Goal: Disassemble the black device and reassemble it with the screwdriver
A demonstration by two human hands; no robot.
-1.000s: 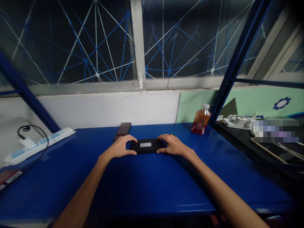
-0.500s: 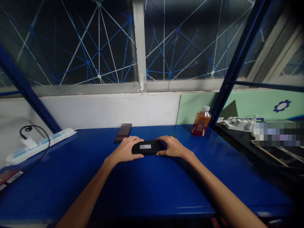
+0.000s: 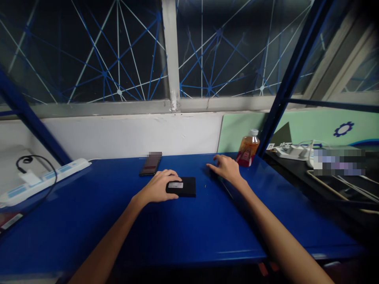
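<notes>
A flat black device point(image 3: 185, 187) with a small white label lies on the blue table point(image 3: 177, 228). My left hand point(image 3: 158, 186) rests on its left end, fingers curled over the edge and gripping it. My right hand point(image 3: 226, 167) is off the device, to the right and further back, with fingers spread above the table near the bottle point(image 3: 247, 149). A tiny speck point(image 3: 205, 185) lies on the table just right of the device.
A dark phone point(image 3: 151, 165) lies behind the device near the wall. An orange-liquid bottle stands at the back right. A white power strip point(image 3: 44, 180) with a black cable sits at the left. A neighbouring dark bench point(image 3: 325, 177) holds cables and adapters.
My right hand has let go of the device and moved right and back toward the bottle. My left hand stays on the device, which has shifted slightly toward me.
</notes>
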